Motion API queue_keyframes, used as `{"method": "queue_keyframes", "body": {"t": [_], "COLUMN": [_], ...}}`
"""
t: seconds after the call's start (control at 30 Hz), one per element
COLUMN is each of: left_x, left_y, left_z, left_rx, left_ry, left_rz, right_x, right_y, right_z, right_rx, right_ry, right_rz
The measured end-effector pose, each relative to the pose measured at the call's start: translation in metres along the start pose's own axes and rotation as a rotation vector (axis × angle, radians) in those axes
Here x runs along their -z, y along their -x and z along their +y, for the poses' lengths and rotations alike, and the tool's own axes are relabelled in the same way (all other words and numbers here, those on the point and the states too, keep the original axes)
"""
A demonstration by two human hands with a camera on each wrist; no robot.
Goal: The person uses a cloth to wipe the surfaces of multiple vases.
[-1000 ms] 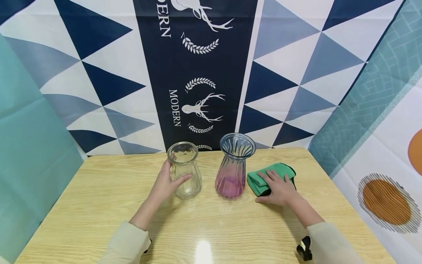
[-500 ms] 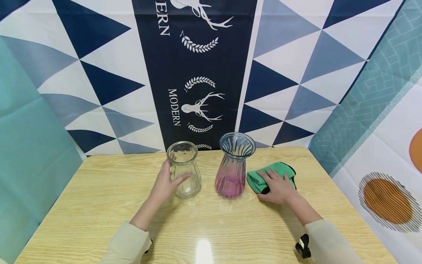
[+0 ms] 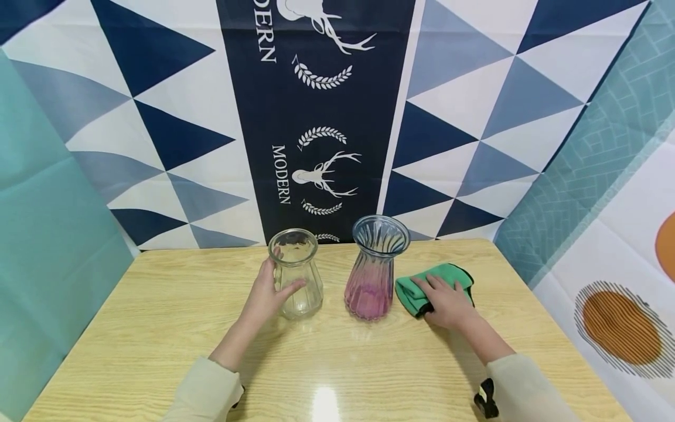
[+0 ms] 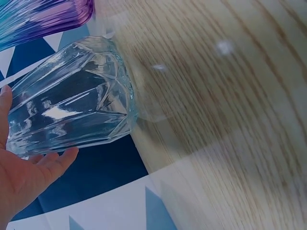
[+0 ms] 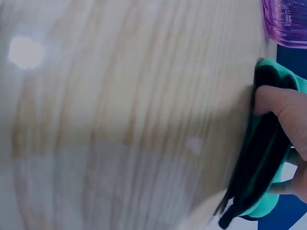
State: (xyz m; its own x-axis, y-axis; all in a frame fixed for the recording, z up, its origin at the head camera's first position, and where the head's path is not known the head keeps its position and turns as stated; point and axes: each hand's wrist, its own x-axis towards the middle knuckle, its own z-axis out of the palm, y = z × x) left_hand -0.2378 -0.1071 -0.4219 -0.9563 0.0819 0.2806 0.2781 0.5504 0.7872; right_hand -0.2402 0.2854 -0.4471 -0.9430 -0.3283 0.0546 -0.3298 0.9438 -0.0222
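Note:
A clear glass vase [image 3: 299, 287] stands upright on the table, left of centre. My left hand [image 3: 263, 293] holds it from the left side, thumb across its front and fingers behind the neck; the left wrist view shows thumb and fingers on either side of the faceted glass [image 4: 62, 105]. To its right stands a fluted vase [image 3: 371, 281], blue at the top and pink below, which neither hand touches. A folded green cloth [image 3: 440, 278] with black edging lies farther right. My right hand [image 3: 449, 303] grips the cloth, thumb pressed on its black near edge [image 5: 268, 139] and fingers over the top.
The pale wooden table [image 3: 337, 351] carries both vases near its back edge. Behind it hangs a patterned cloth backdrop [image 3: 316, 105]. Teal fabric [image 3: 63, 246] borders the left, and a printed hanging [image 3: 590, 264] borders the right.
My right thumb has moved in against the near edge of the green cloth. The left hand and both vases have stayed in place. The head view has shifted slightly.

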Motion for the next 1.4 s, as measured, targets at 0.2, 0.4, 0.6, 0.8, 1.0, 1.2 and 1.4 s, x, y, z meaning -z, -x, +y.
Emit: {"method": "queue_keyframes", "body": {"t": [0.2, 0.4, 0.6, 0.8, 1.0, 1.2, 1.4], "left_x": [0.0, -0.001, -0.002, -0.002, -0.002, -0.001, 0.0], "left_y": [0.0, 0.002, 0.004, 0.003, 0.002, 0.002, 0.002], "left_z": [0.001, 0.0, 0.001, -0.001, -0.001, 0.0, 0.0], "left_rx": [-0.002, 0.002, 0.004, 0.009, -0.001, 0.0, 0.016], "left_ry": [0.005, 0.011, 0.01, 0.014, 0.019, 0.02, 0.03], "left_rz": [0.012, 0.012, 0.013, 0.014, 0.013, 0.012, 0.004], "right_x": [-0.006, -0.013, -0.017, -0.015, -0.008, 0.002, 0.008], "right_y": [-0.001, -0.004, -0.003, -0.003, 0.002, 0.006, 0.006], "right_z": [0.0, 0.004, 0.005, 0.002, -0.003, -0.01, -0.017], "right_rx": [0.015, 0.022, 0.035, 0.015, 0.0, -0.02, -0.023], "right_ry": [0.067, 0.086, 0.018, -0.129, -0.223, -0.329, -0.428], "right_rz": [0.123, 0.209, 0.281, 0.369, 0.484, 0.623, 0.758]}}
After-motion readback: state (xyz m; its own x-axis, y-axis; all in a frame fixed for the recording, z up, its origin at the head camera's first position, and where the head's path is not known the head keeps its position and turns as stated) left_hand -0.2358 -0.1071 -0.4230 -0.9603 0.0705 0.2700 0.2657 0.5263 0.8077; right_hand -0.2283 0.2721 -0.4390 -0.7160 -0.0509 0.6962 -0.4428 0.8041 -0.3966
